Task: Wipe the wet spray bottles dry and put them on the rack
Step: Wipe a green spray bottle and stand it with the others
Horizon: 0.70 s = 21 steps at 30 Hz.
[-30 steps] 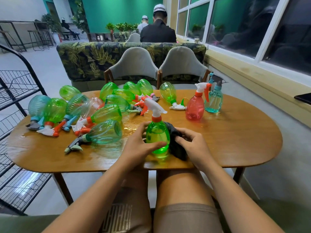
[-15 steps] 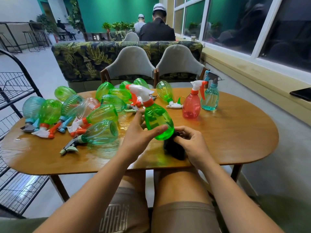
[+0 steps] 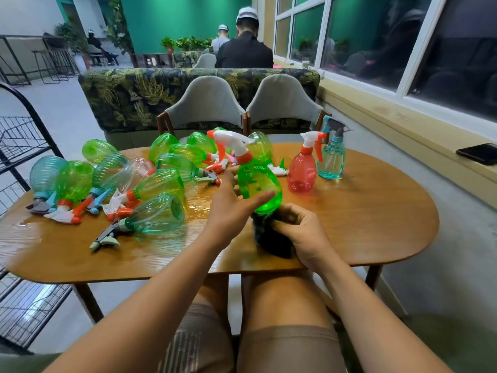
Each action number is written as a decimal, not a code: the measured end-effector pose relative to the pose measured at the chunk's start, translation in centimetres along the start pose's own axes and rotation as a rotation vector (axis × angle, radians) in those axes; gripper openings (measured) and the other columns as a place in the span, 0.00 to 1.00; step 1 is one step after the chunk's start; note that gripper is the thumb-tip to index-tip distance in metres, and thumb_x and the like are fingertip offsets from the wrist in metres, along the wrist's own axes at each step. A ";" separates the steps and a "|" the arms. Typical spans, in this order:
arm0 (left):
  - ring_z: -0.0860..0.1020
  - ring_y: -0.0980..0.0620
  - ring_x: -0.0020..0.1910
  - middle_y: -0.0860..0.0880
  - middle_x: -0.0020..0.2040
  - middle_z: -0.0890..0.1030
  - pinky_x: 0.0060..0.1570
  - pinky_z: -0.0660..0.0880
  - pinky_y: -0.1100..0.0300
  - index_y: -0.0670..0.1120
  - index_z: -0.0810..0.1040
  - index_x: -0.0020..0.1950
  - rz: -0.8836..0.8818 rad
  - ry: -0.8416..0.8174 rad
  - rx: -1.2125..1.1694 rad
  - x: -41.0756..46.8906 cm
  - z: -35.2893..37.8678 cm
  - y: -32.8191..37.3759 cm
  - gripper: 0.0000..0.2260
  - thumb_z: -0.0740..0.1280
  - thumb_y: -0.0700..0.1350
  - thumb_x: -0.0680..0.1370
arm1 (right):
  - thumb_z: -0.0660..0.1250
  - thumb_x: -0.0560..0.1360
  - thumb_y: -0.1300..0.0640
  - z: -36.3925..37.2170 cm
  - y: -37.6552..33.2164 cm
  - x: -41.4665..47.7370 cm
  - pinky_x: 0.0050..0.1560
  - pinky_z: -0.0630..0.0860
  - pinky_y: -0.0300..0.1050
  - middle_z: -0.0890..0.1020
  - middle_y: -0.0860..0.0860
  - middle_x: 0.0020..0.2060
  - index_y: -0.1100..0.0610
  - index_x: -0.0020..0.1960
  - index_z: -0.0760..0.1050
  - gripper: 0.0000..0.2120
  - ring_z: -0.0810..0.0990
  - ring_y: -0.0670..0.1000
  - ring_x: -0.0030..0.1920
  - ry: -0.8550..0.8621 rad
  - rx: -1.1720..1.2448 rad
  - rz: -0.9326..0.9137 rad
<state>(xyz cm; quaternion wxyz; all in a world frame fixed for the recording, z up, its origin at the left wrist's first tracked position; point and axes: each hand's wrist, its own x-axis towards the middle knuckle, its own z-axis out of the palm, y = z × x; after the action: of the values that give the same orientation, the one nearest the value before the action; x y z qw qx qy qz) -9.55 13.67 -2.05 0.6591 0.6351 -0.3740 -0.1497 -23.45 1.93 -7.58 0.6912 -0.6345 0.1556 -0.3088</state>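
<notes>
Green spray bottle (image 3: pixel 255 184), tilted with its white nozzle pointing left, is held above the wet table (image 3: pixel 376 211) by the left hand (image 3: pixel 228 208), thumb across its front. The right hand (image 3: pixel 304 232) grips a dark cloth (image 3: pixel 269 239) touching the bottle's base. A wire rack (image 3: pixel 21 146) stands at far left.

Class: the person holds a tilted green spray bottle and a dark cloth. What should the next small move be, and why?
Probably rub the dark cloth up around the green bottle. The left hand holds the bottle tilted with its base against the cloth, which the right hand grips, so only the base meets cloth.
</notes>
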 end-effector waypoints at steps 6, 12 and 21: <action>0.86 0.54 0.56 0.53 0.58 0.86 0.53 0.84 0.55 0.56 0.75 0.66 -0.034 0.027 0.009 0.1 -2.9 -0.5 0.31 0.84 0.54 0.68 | 0.76 0.72 0.65 -0.3 0.2 0.3 0.56 0.84 0.56 0.86 0.64 0.54 0.65 0.58 0.81 0.15 0.86 0.60 0.54 0.106 0.141 0.018; 0.86 0.50 0.59 0.52 0.60 0.86 0.58 0.84 0.46 0.56 0.76 0.67 -0.087 -0.054 -0.013 -2.1 -3.8 -1.2 0.34 0.86 0.56 0.65 | 0.75 0.74 0.67 -0.2 0.6 0.5 0.57 0.83 0.58 0.87 0.63 0.53 0.62 0.57 0.81 0.12 0.86 0.59 0.53 0.148 0.134 0.006; 0.85 0.50 0.60 0.49 0.61 0.86 0.62 0.82 0.42 0.54 0.75 0.68 -0.052 -0.046 -0.056 -1.7 -0.9 -0.6 0.34 0.86 0.53 0.67 | 0.77 0.73 0.65 0.2 -0.4 -0.1 0.53 0.84 0.57 0.87 0.64 0.52 0.66 0.59 0.81 0.15 0.87 0.63 0.51 0.064 0.116 0.050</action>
<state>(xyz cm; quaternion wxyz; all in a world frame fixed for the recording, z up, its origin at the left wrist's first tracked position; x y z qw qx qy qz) -9.93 15.38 -3.05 0.6636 0.6225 -0.3679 -0.1918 -23.50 2.14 -7.15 0.7289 -0.5792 0.1757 -0.3200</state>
